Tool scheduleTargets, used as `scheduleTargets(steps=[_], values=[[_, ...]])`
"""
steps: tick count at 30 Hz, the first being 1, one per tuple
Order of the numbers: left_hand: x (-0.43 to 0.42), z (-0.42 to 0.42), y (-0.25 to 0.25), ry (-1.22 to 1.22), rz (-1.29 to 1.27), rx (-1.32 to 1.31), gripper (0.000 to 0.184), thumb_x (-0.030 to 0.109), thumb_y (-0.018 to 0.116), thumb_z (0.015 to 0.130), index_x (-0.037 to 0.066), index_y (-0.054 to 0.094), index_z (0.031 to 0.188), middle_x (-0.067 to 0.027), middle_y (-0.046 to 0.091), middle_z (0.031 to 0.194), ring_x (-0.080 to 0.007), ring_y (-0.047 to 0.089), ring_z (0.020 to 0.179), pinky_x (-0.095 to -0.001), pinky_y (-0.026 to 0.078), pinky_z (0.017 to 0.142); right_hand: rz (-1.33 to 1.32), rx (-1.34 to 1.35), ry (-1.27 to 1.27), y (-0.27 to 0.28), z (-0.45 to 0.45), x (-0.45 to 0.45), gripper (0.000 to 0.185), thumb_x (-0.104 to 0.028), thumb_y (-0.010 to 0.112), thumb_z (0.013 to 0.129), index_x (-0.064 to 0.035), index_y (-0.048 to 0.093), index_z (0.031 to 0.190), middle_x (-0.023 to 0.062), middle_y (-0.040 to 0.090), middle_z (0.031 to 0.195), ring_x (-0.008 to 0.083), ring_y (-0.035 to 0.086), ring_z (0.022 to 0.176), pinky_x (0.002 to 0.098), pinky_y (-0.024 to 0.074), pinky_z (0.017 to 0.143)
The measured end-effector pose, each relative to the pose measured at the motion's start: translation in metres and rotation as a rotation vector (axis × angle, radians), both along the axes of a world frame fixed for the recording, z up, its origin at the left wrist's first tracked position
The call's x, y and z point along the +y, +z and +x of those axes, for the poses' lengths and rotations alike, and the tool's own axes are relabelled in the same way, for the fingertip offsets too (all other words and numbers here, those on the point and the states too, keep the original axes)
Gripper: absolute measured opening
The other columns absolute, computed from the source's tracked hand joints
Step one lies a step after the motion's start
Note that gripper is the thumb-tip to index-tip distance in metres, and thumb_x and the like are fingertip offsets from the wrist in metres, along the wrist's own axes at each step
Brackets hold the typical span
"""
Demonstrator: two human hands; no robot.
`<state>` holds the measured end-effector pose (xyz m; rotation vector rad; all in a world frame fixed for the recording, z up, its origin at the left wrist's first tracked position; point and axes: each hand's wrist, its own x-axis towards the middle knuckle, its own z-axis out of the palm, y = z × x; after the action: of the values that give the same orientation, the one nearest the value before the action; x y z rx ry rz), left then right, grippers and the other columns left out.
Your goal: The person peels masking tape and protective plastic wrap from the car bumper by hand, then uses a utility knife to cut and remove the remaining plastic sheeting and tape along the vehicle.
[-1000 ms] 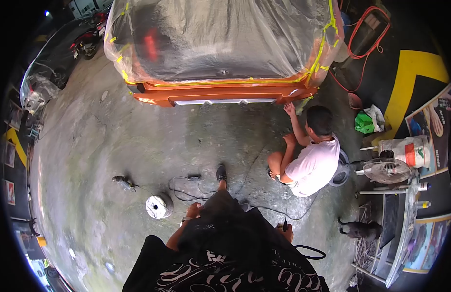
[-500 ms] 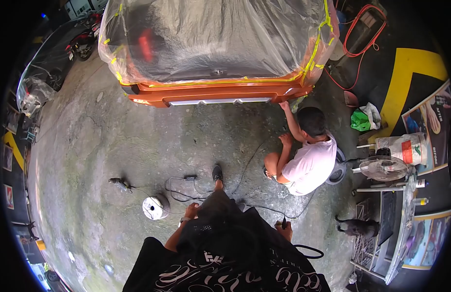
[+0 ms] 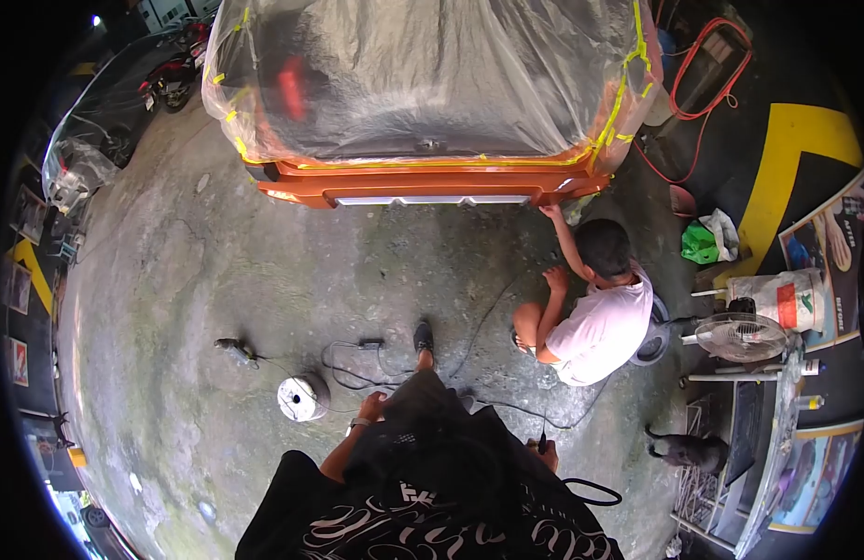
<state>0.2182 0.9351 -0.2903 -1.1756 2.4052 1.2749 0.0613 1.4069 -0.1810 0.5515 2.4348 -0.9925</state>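
My left hand hangs beside my left thigh, with a watch at the wrist. Its fingers are small and partly turned away, so their pose is unclear. On the other side my right hand is closed on a black corded tool, mostly hidden by my shirt. A thin cord rises from it toward the floor cable, and a black loop sticks out to its right. Ahead, a co-worker squats with one hand at the orange rear bumper of a vehicle covered in plastic sheeting.
A cable spool and a small corded tool lie at left. A black cord winds round my foot. At right are a fan, a bucket, a metal rack and a dark cat.
The whole view has shifted slightly right and down. My hands keep nearly the same pose, and the co-worker still squats at the bumper. The cat's legs and tail have moved a little.
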Motion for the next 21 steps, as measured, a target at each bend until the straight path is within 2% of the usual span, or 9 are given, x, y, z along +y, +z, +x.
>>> scheduleTargets(steps=[8, 15, 18, 20, 21], values=[[-0.005, -0.004, 0.007, -0.03, 0.018, 0.009, 0.041, 0.04, 0.073, 0.084, 0.005, 0.07, 0.105, -0.0195, 0.073, 0.101, -0.0349, 0.07, 0.102, -0.0443, 0.053, 0.085, 0.014, -0.003, 0.032, -0.002, 0.0, -0.003, 0.043, -0.027, 0.084, 0.071, -0.0021, 0.058, 0.095, 0.0169, 0.071, 0.084, 0.0293, 0.07, 0.08, 0.0438, 0.0526, 0.074], [-0.009, 0.003, 0.001, -0.032, -0.072, 0.019, 0.038, 0.037, 0.071, 0.083, 0.005, 0.07, 0.103, -0.0199, 0.073, 0.1, -0.0338, 0.071, 0.097, -0.0449, 0.053, 0.084, -0.09, 0.02, 0.028, -0.007, -0.002, -0.007, 0.042, -0.027, 0.083, 0.071, -0.0026, 0.059, 0.095, 0.0164, 0.07, 0.083, 0.0273, 0.069, 0.079, 0.0422, 0.0529, 0.073], [-0.015, -0.005, 0.025, 0.015, 0.036, -0.06, 0.037, 0.037, 0.071, 0.083, 0.005, 0.07, 0.102, -0.0193, 0.073, 0.099, -0.0328, 0.071, 0.098, -0.0443, 0.054, 0.085, -0.148, 0.038, 0.002, -0.02, 0.002, -0.003, 0.042, -0.029, 0.083, 0.071, -0.0027, 0.06, 0.094, 0.0166, 0.07, 0.083, 0.0264, 0.069, 0.079, 0.0414, 0.0528, 0.073], [-0.017, -0.012, 0.044, 0.006, 0.092, -0.185, 0.055, 0.049, 0.069, 0.084, 0.007, 0.069, 0.119, -0.0204, 0.071, 0.115, -0.0393, 0.065, 0.113, -0.0474, 0.051, 0.095, -0.115, 0.016, 0.031, -0.011, 0.001, -0.009, 0.043, -0.031, 0.082, 0.072, -0.0024, 0.06, 0.094, 0.0173, 0.071, 0.084, 0.0274, 0.07, 0.079, 0.0417, 0.0528, 0.073], [-0.022, -0.008, 0.03, -0.005, 0.1, -0.153, 0.054, 0.048, 0.07, 0.083, 0.007, 0.069, 0.117, -0.0201, 0.071, 0.114, -0.0388, 0.066, 0.112, -0.0473, 0.052, 0.095, -0.063, 0.001, 0.041, 0.018, -0.002, -0.022, 0.044, -0.034, 0.081, 0.074, -0.0015, 0.06, 0.095, 0.018, 0.071, 0.085, 0.029, 0.07, 0.081, 0.0421, 0.0528, 0.074]])
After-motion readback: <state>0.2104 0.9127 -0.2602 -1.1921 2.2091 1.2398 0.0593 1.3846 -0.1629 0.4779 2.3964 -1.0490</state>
